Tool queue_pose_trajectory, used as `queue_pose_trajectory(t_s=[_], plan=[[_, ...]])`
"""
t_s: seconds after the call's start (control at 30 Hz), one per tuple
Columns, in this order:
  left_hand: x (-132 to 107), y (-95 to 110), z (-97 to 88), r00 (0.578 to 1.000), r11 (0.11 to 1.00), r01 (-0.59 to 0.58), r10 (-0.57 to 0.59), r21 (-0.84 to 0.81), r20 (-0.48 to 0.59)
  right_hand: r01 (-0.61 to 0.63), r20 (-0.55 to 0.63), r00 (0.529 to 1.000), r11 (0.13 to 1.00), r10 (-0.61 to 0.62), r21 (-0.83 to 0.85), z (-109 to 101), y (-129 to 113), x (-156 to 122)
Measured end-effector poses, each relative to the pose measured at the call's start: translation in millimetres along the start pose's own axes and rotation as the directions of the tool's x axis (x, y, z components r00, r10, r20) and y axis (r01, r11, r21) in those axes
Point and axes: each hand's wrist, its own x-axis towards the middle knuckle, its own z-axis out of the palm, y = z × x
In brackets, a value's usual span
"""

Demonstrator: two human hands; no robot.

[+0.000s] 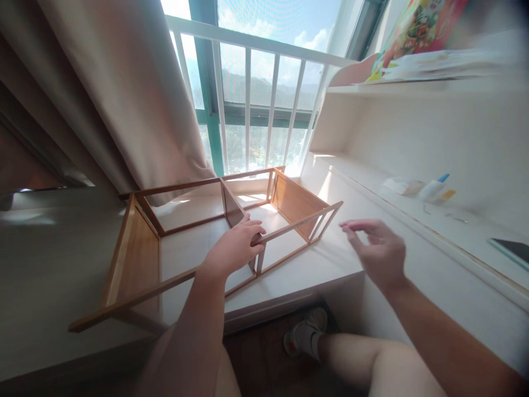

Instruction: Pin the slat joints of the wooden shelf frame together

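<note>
Shoe [309,331], bottom centre. My left hand [233,245], near centre, draped over middle of wooden frame [233,207]; whether gripping, cannot tell. My right hand [378,251], right of centre, well apart from left, thumb and fingertip pinched together; anything between too small to tell. Wooden frame lies on white ledge [320,266], centre and left. Phone [512,252], right edge. Curtain [107,99], upper left; white railing [268,43], top centre, before window [281,19].

Strong daylight comes through the window [258,82] — the view outside is pale. Small sun patches lie on the counter [322,263], while the left side and the floor [264,358] are dim. The upper right corner is blurred — edges look stretched.
</note>
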Motion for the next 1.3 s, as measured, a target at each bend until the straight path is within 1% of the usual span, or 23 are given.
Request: queue_pose_trajectory(t_s=[0.03, 0.07, 0.1, 0.2, 0.27, 0.33, 0.57, 0.73, 0.83, 0.97, 1.07, 1.2, 1.3], plan=[[0, -1, 0.4, 1.000, 1.000, -0.005, 0.005, -0.001, 0.001, 0.000, 0.083, 0.996, 0.991, -0.011, 0.137, 18, -14, -17], [0, -1, 0.9, 1.000, 1.000, -0.009, 0.009, 0.000, -0.001, -0.012, 0.130, 0.991, 0.972, -0.019, 0.236, 35, -25, -31], [0, -2, 1.5, 1.000, 1.000, -0.011, 0.011, 0.003, -0.004, -0.029, 0.159, 0.987, 0.954, -0.020, 0.298, 50, -36, -43], [1, -4, 2.9, 1.000, 1.000, -0.011, 0.011, 0.016, -0.014, -0.032, 0.171, 0.985, 0.921, -0.038, 0.387, 88, -57, -63], [1, -5, 3.4, 1.000, 1.000, -0.014, 0.014, 0.017, -0.016, -0.032, 0.189, 0.981, 0.911, -0.051, 0.411, 104, -65, -66], [2, -5, 3.3, 1.000, 1.000, -0.022, 0.022, 0.010, -0.018, -0.041, 0.211, 0.976, 0.914, -0.050, 0.403, 114, -67, -67], [1, -2, 1.4, 0.999, 1.000, -0.028, 0.028, 0.010, -0.024, -0.079, 0.248, 0.969, 0.929, -0.014, 0.362, 126, -60, -70], [0, -2, 1.2, 0.998, 0.998, -0.054, 0.055, 0.023, -0.032, -0.134, 0.255, 0.967, 0.905, 0.030, 0.404, 131, -60, -70], [-1, -2, 0.6, 0.998, 0.998, -0.064, 0.064, 0.019, -0.018, -0.179, 0.269, 0.961, 0.894, 0.069, 0.411, 133, -63, -68], [-2, -1, -1.6, 0.998, 0.998, -0.066, 0.066, 0.004, 0.003, -0.257, 0.290, 0.945, 0.895, 0.154, 0.364, 134, -66, -65], [-2, 0, -3.3, 0.997, 0.997, -0.073, 0.073, -0.010, 0.006, -0.294, 0.306, 0.931, 0.906, 0.199, 0.305, 135, -67, -66], [-2, 2, -4.3, 0.996, 0.996, -0.089, 0.089, -0.011, 0.011, -0.311, 0.330, 0.919, 0.910, 0.214, 0.276, 135, -67, -65], [-1, 2, -4.3, 0.997, 0.997, -0.078, 0.079, -0.014, 0.010, -0.309, 0.360, 0.911, 0.913, 0.203, 0.267, 133, -68, -63]])
